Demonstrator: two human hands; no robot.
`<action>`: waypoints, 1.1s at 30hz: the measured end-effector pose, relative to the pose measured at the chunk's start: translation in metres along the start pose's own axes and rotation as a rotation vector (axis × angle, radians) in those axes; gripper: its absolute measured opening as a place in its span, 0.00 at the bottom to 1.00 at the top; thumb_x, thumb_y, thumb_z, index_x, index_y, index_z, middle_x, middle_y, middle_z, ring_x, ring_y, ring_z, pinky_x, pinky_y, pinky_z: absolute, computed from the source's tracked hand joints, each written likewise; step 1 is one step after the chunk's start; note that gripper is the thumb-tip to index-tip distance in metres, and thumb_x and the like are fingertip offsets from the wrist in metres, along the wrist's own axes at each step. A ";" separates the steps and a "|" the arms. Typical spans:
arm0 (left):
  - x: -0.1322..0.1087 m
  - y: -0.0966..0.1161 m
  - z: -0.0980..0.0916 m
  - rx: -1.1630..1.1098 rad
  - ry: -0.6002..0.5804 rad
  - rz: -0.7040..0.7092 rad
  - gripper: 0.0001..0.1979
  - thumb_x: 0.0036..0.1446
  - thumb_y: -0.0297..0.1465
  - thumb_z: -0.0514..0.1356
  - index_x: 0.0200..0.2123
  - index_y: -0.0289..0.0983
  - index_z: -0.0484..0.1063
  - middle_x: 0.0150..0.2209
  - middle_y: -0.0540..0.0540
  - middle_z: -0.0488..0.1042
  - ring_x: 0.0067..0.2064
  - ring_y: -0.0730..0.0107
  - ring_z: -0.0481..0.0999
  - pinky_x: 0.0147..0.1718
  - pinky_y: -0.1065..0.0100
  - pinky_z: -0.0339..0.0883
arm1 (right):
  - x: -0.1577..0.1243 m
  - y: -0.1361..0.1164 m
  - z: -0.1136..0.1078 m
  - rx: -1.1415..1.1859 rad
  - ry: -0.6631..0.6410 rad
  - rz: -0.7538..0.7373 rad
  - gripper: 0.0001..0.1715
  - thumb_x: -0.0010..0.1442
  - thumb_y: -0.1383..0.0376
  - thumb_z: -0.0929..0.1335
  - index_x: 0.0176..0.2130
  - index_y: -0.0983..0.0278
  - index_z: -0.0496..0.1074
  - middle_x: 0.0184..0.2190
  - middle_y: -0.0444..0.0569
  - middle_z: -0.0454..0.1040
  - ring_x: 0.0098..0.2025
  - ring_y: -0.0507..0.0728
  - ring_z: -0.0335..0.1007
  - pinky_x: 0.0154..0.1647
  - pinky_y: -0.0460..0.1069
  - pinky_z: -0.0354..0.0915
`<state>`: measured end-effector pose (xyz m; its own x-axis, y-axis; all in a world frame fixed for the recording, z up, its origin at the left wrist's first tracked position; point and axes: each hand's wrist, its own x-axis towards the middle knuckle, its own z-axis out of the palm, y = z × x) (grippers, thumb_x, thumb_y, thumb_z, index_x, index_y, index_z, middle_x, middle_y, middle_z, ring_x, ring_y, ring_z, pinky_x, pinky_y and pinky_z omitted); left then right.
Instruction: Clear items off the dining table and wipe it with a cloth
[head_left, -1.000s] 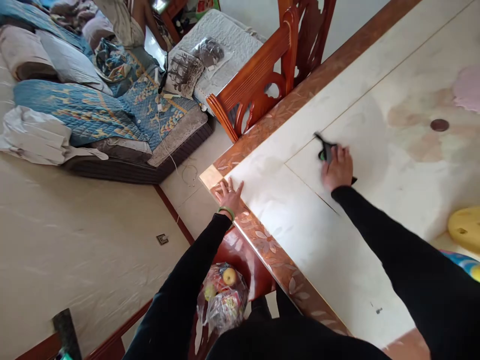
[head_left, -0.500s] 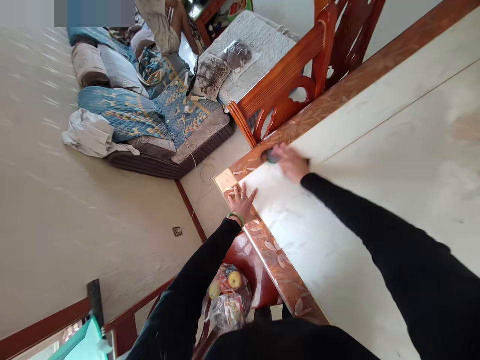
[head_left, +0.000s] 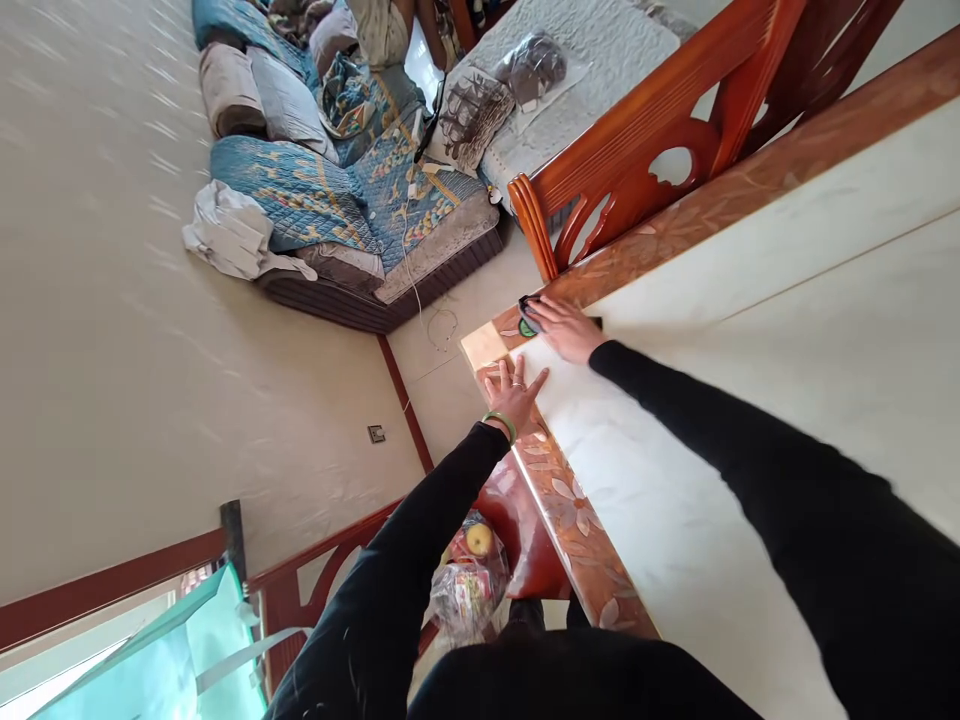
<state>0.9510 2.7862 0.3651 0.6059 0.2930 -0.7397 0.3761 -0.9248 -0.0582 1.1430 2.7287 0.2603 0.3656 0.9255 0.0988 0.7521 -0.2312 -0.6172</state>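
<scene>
My right hand (head_left: 568,328) presses a dark cloth (head_left: 527,312) with a round green patch against the patterned brown border of the white table (head_left: 660,390). The cloth shows past my fingertips, and a dark edge of it sticks out behind the hand; the rest is hidden under the palm. Close to the pale corner square, my left hand (head_left: 514,400) lies flat on the border with its fingers spread. A green bangle circles that wrist, and nothing is held there.
A carved wooden chair (head_left: 645,125) stands against the table's far edge. Below the near edge, a clear plastic bag (head_left: 469,585) with fruit rests on a red chair seat (head_left: 529,535). Beyond lie a sofa (head_left: 285,200) and a person's legs (head_left: 382,35).
My right hand has slid the cloth along the border toward the pale corner. My left hand stays flat near that corner. The whole view has shifted a little.
</scene>
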 end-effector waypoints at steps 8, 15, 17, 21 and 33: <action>0.002 0.002 0.005 -0.004 0.019 0.022 0.71 0.50 0.48 0.79 0.82 0.54 0.34 0.82 0.38 0.19 0.80 0.20 0.25 0.70 0.18 0.45 | -0.009 0.075 -0.010 -0.064 0.248 0.260 0.41 0.75 0.58 0.60 0.74 0.84 0.61 0.79 0.69 0.50 0.83 0.75 0.40 0.82 0.72 0.41; 0.002 0.004 0.005 -0.010 0.019 0.029 0.69 0.49 0.49 0.80 0.83 0.50 0.41 0.82 0.34 0.24 0.80 0.19 0.25 0.69 0.16 0.44 | 0.067 -0.062 0.050 -0.089 -0.013 -0.104 0.35 0.73 0.64 0.60 0.73 0.75 0.66 0.75 0.62 0.63 0.79 0.68 0.53 0.81 0.65 0.50; 0.002 0.003 0.002 -0.002 0.011 0.028 0.67 0.49 0.50 0.80 0.82 0.49 0.45 0.83 0.33 0.26 0.80 0.19 0.25 0.69 0.16 0.43 | 0.085 -0.069 0.055 -0.069 -0.053 -0.135 0.34 0.73 0.65 0.60 0.71 0.74 0.69 0.74 0.60 0.65 0.77 0.68 0.56 0.81 0.65 0.52; 0.002 0.002 -0.002 -0.016 0.042 0.017 0.65 0.50 0.47 0.79 0.82 0.49 0.47 0.83 0.34 0.31 0.81 0.21 0.27 0.70 0.17 0.41 | 0.071 -0.060 0.055 0.008 -0.087 -0.309 0.34 0.72 0.66 0.61 0.72 0.72 0.68 0.76 0.57 0.63 0.79 0.66 0.53 0.81 0.66 0.51; -0.053 -0.012 0.098 -0.483 0.774 0.144 0.23 0.72 0.37 0.61 0.66 0.37 0.73 0.75 0.36 0.66 0.79 0.48 0.58 0.77 0.43 0.59 | 0.042 -0.066 0.069 -0.047 0.058 -0.135 0.34 0.74 0.63 0.62 0.74 0.71 0.66 0.79 0.60 0.55 0.82 0.72 0.45 0.80 0.72 0.48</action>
<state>0.8454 2.7575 0.3393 0.9037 0.4248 -0.0534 0.4071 -0.8140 0.4143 1.0706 2.8032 0.2512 0.2897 0.9305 0.2241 0.8206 -0.1210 -0.5585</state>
